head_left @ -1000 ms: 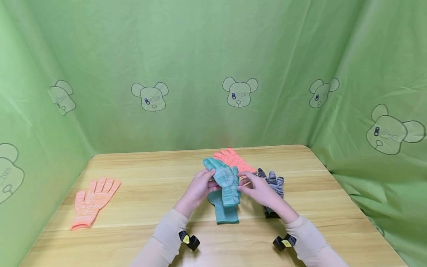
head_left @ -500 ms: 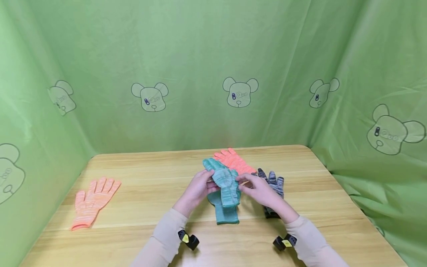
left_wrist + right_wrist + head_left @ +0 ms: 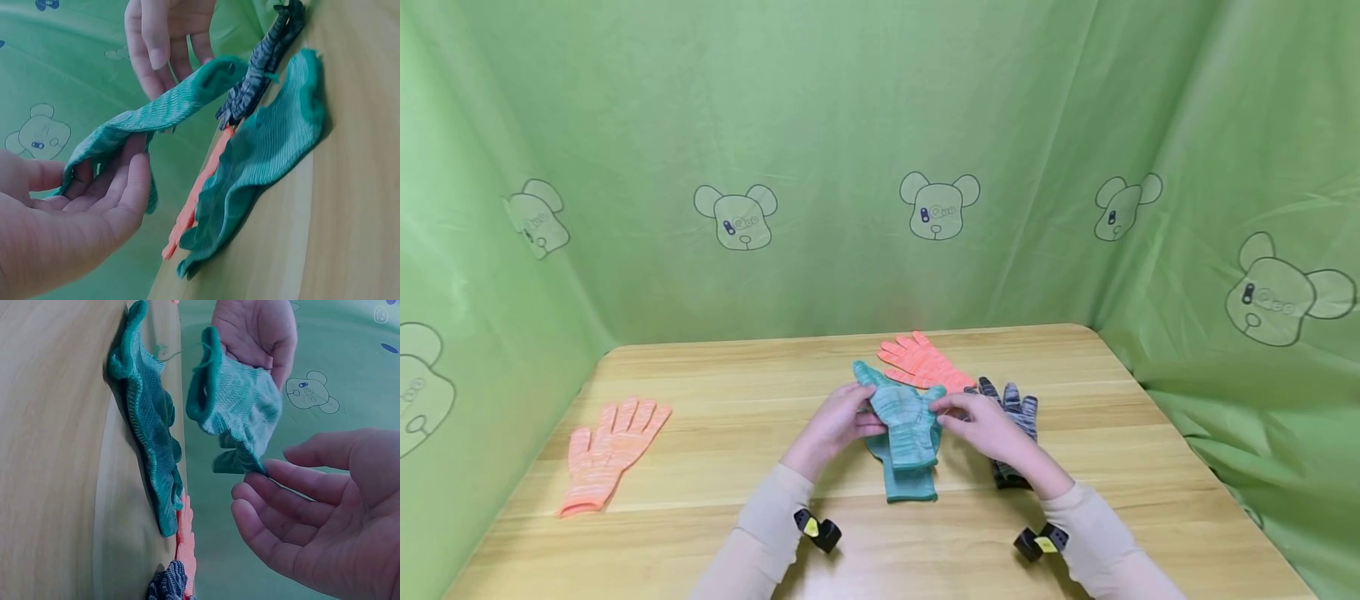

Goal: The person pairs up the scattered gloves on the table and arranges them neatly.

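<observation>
A teal knit glove (image 3: 910, 425) hangs above the table, its cuff toward the person. My left hand (image 3: 842, 417) holds its left side, with the thumb on top and the fingers beneath, as the left wrist view shows. At its right side, my right hand (image 3: 981, 425) pinches the tip of the glove's thumb between its fingers. A second teal glove (image 3: 910, 486) lies on the table under the held one, mostly covered in the head view. In the right wrist view a loose thread trails near the held glove's cuff (image 3: 209, 375).
Behind the teal gloves lies a bright coral glove (image 3: 925, 362). A black-and-grey glove (image 3: 1018, 412) is partly under the right forearm. An orange glove (image 3: 606, 458) lies flat at the left of the wooden table (image 3: 737, 467). Green curtains (image 3: 835, 283) surround the table.
The held teal glove has tilted and turned, so its thumb now sticks out to the upper right. My left hand has shifted slightly left; the right hand stays nearly in place.
</observation>
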### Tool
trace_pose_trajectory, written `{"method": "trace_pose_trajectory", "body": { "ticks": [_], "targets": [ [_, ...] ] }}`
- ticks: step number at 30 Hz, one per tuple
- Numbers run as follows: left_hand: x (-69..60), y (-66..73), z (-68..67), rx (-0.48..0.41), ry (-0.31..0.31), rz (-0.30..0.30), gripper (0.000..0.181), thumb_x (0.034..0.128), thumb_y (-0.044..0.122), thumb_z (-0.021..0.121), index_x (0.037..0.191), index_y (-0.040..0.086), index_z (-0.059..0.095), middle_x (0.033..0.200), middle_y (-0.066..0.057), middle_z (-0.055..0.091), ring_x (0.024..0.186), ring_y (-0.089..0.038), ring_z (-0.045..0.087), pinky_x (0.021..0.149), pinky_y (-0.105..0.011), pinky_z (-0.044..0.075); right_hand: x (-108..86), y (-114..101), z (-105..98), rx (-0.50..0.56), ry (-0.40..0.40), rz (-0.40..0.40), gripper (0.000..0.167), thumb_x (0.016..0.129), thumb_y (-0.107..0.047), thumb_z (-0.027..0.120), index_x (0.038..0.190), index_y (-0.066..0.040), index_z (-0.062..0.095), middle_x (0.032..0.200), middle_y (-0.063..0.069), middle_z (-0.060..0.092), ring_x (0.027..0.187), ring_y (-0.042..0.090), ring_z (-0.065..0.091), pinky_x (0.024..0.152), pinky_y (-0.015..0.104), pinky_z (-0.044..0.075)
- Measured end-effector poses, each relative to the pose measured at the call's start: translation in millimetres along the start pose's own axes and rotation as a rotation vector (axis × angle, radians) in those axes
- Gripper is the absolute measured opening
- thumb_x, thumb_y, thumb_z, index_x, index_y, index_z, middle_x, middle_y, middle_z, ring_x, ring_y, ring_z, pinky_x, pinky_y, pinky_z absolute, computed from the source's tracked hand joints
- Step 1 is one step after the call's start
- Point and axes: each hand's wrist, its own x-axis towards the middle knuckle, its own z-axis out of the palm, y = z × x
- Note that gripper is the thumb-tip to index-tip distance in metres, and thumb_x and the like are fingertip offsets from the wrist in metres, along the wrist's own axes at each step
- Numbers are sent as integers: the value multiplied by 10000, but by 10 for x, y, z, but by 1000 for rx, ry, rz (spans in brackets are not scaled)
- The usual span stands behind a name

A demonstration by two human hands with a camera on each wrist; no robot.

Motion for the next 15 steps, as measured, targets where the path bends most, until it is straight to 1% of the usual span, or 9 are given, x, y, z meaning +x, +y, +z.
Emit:
{"method": "trace_pose_trajectory", "body": {
  "ticks": [4,11,15],
  "targets": [
    [-11,0,-33,32,1,-16,373,1034,222,403,1269,-52,496,897,-30,613,693,-123,628,790,-319,598,1,2,-7,0,-13,15,231,942,-153,605,1147,-97,695,1142,78,703,1017,233,648,876,412,553],
    [-35,1,-73,72,-20,-10,330,1027,203,432,1221,-50,516,886,-41,637,683,-123,626,753,-303,607,-7,-9,-11,10,-23,16,219,941,-150,606,1132,-95,697,1113,69,708,988,211,650,862,396,556],
    [-12,-11,-95,99,-15,-35,335,1024,188,431,1233,-58,516,906,-61,639,685,-133,630,754,-303,608,-8,-17,-9,16,-25,16,204,935,-142,614,1113,-90,700,1073,59,711,972,192,644,858,372,551]
  ]
}}
